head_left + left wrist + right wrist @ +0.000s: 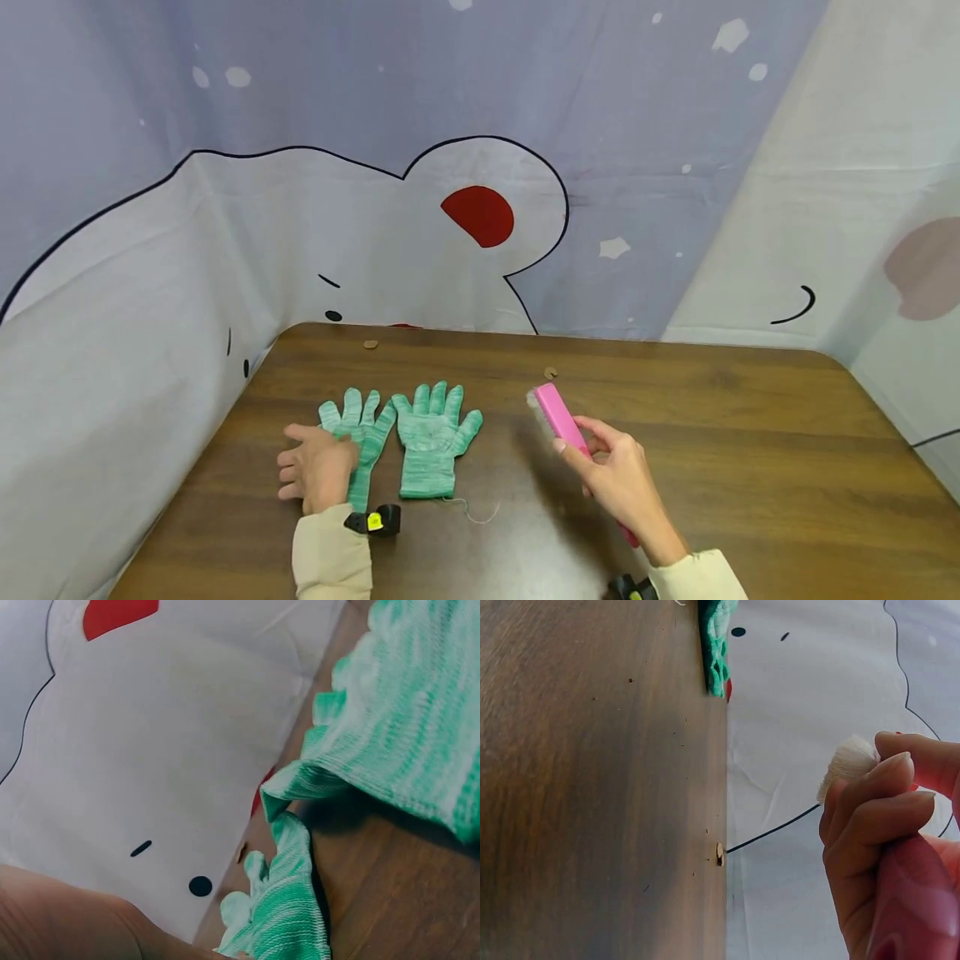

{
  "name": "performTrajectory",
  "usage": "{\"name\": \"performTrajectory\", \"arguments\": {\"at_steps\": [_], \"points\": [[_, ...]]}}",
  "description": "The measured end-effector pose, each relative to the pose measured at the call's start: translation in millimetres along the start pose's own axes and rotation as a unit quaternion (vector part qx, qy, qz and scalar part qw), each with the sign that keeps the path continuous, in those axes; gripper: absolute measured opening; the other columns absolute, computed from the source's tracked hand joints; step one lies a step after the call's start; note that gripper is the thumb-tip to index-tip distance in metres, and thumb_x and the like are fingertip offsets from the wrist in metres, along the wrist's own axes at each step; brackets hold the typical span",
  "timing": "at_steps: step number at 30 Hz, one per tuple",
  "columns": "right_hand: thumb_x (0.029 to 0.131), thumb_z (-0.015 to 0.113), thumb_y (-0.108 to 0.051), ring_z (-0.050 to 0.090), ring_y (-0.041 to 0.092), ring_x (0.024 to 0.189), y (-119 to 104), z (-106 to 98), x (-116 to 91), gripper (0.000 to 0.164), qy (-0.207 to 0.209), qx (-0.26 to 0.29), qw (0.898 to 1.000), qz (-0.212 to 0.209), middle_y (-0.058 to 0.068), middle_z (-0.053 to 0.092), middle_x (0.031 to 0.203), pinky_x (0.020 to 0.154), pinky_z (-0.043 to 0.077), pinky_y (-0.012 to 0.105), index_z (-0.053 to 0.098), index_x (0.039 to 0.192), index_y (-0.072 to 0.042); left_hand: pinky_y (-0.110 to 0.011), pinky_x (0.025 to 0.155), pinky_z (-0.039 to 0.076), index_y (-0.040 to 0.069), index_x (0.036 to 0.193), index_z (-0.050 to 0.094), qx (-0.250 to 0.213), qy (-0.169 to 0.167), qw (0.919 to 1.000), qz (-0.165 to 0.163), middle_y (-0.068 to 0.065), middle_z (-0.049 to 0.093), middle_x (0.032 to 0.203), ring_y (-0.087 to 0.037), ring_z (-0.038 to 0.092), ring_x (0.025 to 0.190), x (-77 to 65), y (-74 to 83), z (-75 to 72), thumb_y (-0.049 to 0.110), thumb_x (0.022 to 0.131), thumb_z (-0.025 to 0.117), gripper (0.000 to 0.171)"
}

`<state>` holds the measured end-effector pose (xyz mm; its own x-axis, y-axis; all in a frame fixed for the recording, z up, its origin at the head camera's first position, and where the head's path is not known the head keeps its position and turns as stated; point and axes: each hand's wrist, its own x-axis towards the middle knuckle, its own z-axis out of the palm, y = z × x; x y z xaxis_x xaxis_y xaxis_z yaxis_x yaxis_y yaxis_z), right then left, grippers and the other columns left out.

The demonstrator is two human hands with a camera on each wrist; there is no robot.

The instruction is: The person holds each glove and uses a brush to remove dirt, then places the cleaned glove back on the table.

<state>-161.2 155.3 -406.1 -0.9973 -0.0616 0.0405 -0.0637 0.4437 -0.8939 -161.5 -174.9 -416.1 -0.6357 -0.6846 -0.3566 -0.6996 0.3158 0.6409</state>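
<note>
Two green knitted gloves lie side by side on the wooden table, fingers pointing to the far side. My left hand (318, 467) is over the left glove (367, 437), hiding part of its palm and thumb side; its fingers are spread and grip nothing. Beside it the right glove (429, 442) lies flat, a loose thread (480, 520) trailing from its cuff. My right hand (618, 475) holds a pink brush (558, 414) above the table, thumb and fingers curled round its handle. The pale bristles (847, 766) face left in the head view.
Small brown bits, one at the far edge (371, 344) and another (551, 372) beyond the brush, lie on the table (750, 450). Dark specks show on the wood in the right wrist view. A printed curtain (637, 167) hangs behind and along the left side.
</note>
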Motion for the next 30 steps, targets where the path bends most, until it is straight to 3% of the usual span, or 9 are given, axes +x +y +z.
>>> {"name": "performTrajectory", "arguments": {"at_steps": [4,6,9,12,18,22,30], "points": [[0.077,0.074,-0.030,0.050,0.017,0.038,-1,-1,1,0.049,-0.004,-0.003,1.000,0.001,0.007,0.059,0.069,0.037,0.040,0.028,0.058,0.119,-0.010,-0.068,0.091,0.020,-0.011,0.136,0.003,-0.048,-0.013,0.9987,0.010,-0.044,0.017,0.125,-0.060,0.025,0.111,2.2,-0.6,-5.8,0.017,0.085,0.057,0.079],[0.077,0.074,-0.031,0.050,0.018,0.039,-1,-1,1,0.050,-0.007,-0.005,1.000,0.001,0.007,0.059,0.069,0.037,0.040,0.028,0.058,0.119,-0.011,-0.065,0.091,0.026,-0.015,0.131,0.017,-0.072,-0.001,0.9969,0.031,-0.042,0.023,0.123,-0.057,0.029,0.111,2.7,-0.3,-8.1,0.013,0.081,0.062,0.072],[0.076,0.074,-0.031,0.051,0.019,0.040,-2,-1,2,0.049,-0.010,-0.008,1.000,0.002,0.008,0.059,0.070,0.037,0.040,0.028,0.058,0.118,-0.012,-0.058,0.087,0.036,-0.018,0.108,0.042,-0.091,0.032,0.9925,0.075,-0.034,0.038,0.110,-0.048,0.034,0.107,4.6,0.3,-8.3,0.009,0.075,0.068,0.049],[0.077,0.074,-0.029,0.051,0.019,0.040,-2,-1,2,0.047,-0.016,-0.010,1.000,0.006,0.007,0.059,0.070,0.038,0.041,0.028,0.058,0.118,-0.012,-0.054,0.083,0.039,-0.013,0.091,0.051,-0.089,0.050,0.9901,0.096,-0.027,0.044,0.097,-0.043,0.035,0.102,6.8,-0.5,-5.4,0.014,0.073,0.072,0.038],[0.077,0.074,-0.025,0.049,0.017,0.039,-2,0,2,0.046,-0.021,-0.008,1.000,0.009,0.007,0.058,0.070,0.037,0.040,0.028,0.058,0.118,-0.012,-0.057,0.085,0.038,-0.014,0.113,0.050,-0.044,0.012,0.9940,0.099,-0.035,0.047,0.112,-0.049,0.039,0.108,10.9,-3.4,3.7,0.022,0.074,0.074,0.058],[0.077,0.074,-0.026,0.050,0.017,0.039,-1,1,2,0.046,-0.023,-0.010,1.000,0.007,0.007,0.058,0.070,0.037,0.041,0.028,0.059,0.118,-0.013,-0.057,0.086,0.038,-0.011,0.118,0.050,0.002,-0.002,0.9947,0.103,-0.034,0.049,0.115,-0.051,0.041,0.109,12.9,-1.8,8.3,0.022,0.077,0.071,0.057],[0.076,0.075,-0.028,0.050,0.017,0.039,1,3,2,0.045,-0.030,-0.012,0.999,0.008,0.006,0.057,0.069,0.037,0.041,0.028,0.060,0.116,-0.014,-0.060,0.089,0.034,-0.009,0.127,0.042,0.039,-0.045,0.9923,0.109,-0.036,0.040,0.124,-0.055,0.033,0.112,10.4,1.4,10.5,0.020,0.084,0.064,0.056]]}}
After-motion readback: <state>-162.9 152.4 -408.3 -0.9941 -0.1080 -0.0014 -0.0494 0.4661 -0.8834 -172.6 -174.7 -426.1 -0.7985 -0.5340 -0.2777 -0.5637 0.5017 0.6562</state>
